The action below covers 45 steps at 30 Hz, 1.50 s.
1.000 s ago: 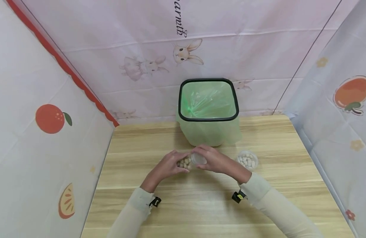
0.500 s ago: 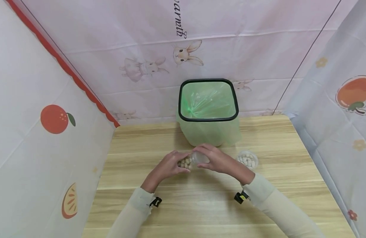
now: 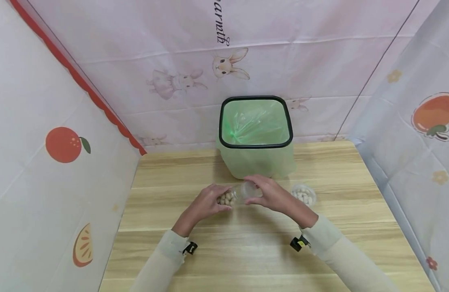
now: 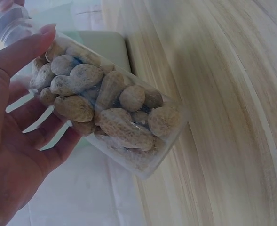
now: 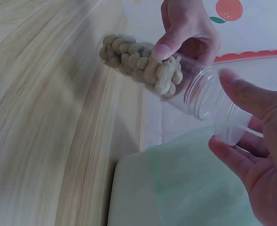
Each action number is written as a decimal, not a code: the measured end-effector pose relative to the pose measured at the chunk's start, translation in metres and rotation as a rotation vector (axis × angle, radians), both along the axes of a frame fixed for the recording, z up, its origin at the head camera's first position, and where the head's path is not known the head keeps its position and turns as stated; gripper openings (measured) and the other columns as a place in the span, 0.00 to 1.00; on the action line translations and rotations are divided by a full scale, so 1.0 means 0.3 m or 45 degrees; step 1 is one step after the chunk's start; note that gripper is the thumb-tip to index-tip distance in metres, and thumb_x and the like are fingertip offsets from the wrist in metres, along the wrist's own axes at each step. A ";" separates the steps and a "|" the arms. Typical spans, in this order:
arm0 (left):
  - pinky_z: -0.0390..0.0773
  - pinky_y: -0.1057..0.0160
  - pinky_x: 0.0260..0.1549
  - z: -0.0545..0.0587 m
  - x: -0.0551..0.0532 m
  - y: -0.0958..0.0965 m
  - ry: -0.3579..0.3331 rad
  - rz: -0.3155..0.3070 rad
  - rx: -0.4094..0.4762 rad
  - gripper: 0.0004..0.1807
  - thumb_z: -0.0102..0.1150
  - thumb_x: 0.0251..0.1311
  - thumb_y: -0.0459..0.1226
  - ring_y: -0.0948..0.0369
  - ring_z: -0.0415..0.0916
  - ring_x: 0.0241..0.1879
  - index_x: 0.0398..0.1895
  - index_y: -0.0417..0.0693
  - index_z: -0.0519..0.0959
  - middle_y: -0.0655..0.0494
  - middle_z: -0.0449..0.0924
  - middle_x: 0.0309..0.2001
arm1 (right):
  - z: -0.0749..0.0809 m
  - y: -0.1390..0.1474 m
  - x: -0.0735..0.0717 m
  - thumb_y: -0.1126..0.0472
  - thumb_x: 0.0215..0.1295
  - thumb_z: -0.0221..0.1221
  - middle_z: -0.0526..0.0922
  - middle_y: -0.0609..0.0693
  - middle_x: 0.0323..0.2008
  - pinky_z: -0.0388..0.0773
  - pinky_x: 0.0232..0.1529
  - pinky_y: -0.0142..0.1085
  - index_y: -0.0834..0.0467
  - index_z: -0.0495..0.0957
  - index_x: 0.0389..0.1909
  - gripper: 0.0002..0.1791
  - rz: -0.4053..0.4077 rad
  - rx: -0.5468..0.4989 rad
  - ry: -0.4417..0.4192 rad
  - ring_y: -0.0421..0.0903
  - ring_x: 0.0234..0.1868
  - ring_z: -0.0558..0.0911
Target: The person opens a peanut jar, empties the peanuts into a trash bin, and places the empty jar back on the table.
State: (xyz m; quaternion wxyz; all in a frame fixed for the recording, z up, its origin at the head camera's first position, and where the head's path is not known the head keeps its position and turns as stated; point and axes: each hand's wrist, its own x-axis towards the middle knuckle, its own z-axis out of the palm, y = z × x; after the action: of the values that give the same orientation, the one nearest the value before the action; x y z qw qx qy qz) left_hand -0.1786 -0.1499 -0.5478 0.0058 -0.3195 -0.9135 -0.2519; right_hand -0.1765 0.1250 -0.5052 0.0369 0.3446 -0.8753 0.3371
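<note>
Rightward, away from the left hand, the right hand had shifted with the lid since the earlier head frames, while the left hand had stayed in nearly the same place. Between the 2 hands, in front of the bin, was 1 clear jar, tipped well over, its mouth facing the right hand. Left thumb and fingers were curled round the jar from opposite sides, only as far apart as its body allowed. Right thumb and fingers pinched the translucent lid by its edge, and the right wrist view showed a narrow gap between lid and jar mouth. Unshelled peanuts filled the base end of the jar, with bare space near the neck. I could not tell whether the jar touched the wooden table. Near the right forearm stood 1 round clear dish of small white pieces. Behind the jar, the bin wore a pale green liner under its black rim, just before a rabbit-printed cloth.
</note>
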 end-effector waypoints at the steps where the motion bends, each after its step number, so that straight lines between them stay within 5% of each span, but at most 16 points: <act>1: 0.84 0.56 0.51 0.001 0.000 -0.002 0.004 0.005 0.002 0.39 0.81 0.50 0.49 0.57 0.84 0.51 0.66 0.47 0.80 0.52 0.88 0.55 | -0.003 0.005 0.000 0.52 0.51 0.79 0.85 0.56 0.57 0.86 0.51 0.44 0.61 0.77 0.64 0.40 0.000 -0.017 0.014 0.50 0.52 0.87; 7: 0.85 0.55 0.54 0.006 0.002 -0.022 0.068 0.035 0.025 0.39 0.81 0.49 0.51 0.54 0.84 0.53 0.66 0.49 0.81 0.52 0.88 0.55 | -0.028 0.035 0.002 0.50 0.52 0.77 0.86 0.53 0.52 0.87 0.47 0.41 0.59 0.80 0.61 0.36 0.015 -0.050 0.115 0.47 0.48 0.86; 18: 0.85 0.54 0.53 0.012 0.003 -0.047 0.152 0.058 0.034 0.40 0.81 0.47 0.52 0.54 0.84 0.54 0.64 0.47 0.81 0.51 0.88 0.56 | -0.056 0.077 0.011 0.52 0.56 0.76 0.86 0.58 0.57 0.84 0.58 0.49 0.58 0.82 0.62 0.32 -0.036 0.014 0.106 0.56 0.59 0.85; 34: 0.85 0.55 0.45 0.078 -0.017 -0.092 0.231 0.094 0.034 0.40 0.83 0.46 0.49 0.53 0.84 0.49 0.64 0.46 0.81 0.49 0.89 0.53 | -0.136 0.111 0.036 0.56 0.61 0.74 0.82 0.55 0.55 0.84 0.53 0.48 0.57 0.82 0.61 0.27 -0.142 0.049 0.073 0.52 0.56 0.83; 45: 0.87 0.52 0.45 0.155 -0.053 -0.111 0.316 0.101 0.075 0.38 0.85 0.43 0.43 0.49 0.84 0.48 0.61 0.43 0.82 0.44 0.88 0.50 | -0.208 0.151 0.071 0.60 0.60 0.73 0.82 0.57 0.56 0.84 0.53 0.49 0.59 0.81 0.63 0.28 -0.171 0.095 0.011 0.54 0.57 0.83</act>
State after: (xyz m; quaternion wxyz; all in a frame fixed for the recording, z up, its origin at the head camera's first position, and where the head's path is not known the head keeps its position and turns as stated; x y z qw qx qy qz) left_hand -0.1947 -0.1833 -0.5013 0.1381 -0.3116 -0.9098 -0.2368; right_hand -0.1550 0.1702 -0.5677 0.0504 0.2878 -0.9082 0.2996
